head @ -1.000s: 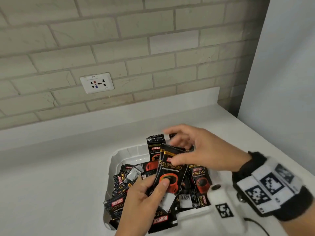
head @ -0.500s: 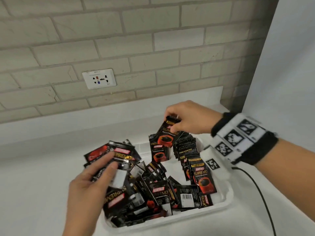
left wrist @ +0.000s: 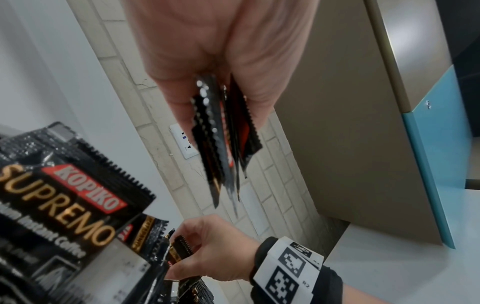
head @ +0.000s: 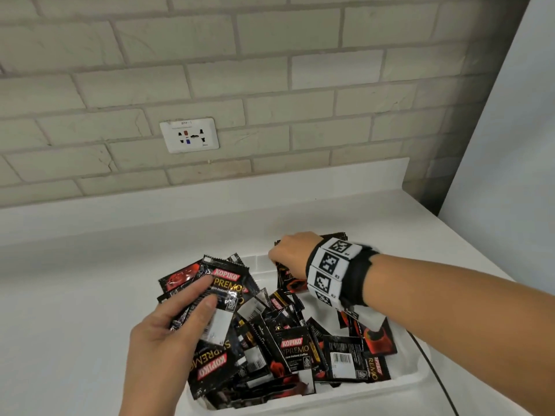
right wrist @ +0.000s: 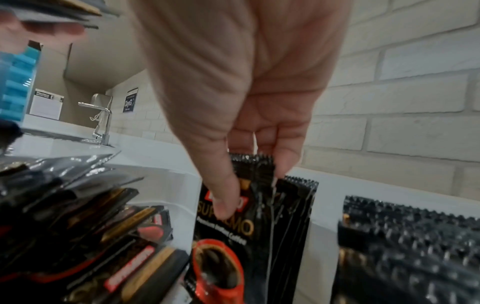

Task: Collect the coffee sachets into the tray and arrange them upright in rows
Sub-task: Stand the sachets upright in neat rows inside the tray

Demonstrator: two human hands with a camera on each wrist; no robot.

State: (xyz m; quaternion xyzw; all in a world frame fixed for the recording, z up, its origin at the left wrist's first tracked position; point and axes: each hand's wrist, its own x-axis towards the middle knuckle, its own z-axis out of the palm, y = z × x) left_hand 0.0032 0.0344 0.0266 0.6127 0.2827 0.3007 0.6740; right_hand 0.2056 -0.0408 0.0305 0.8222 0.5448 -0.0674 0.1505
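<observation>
right hand [head: 289,253] had been moved to far end of tray [head: 414,382], sachet [right wrist: 249,216] pinched upright against standing row | left hand [head: 168,334] kept pinching loose sachets [head: 222,291] above tray's pile | row extended; much unsorted.

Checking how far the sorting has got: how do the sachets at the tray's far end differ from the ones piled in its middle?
The far-end sachets stand upright, packed face to face in a row; the piled sachets lie flat or tilted, overlapping at mixed angles. The right hand holds the front of the row, while the left hand holds a few sachets over the pile. Both groups are the same black coffee packs in the white tray.
</observation>
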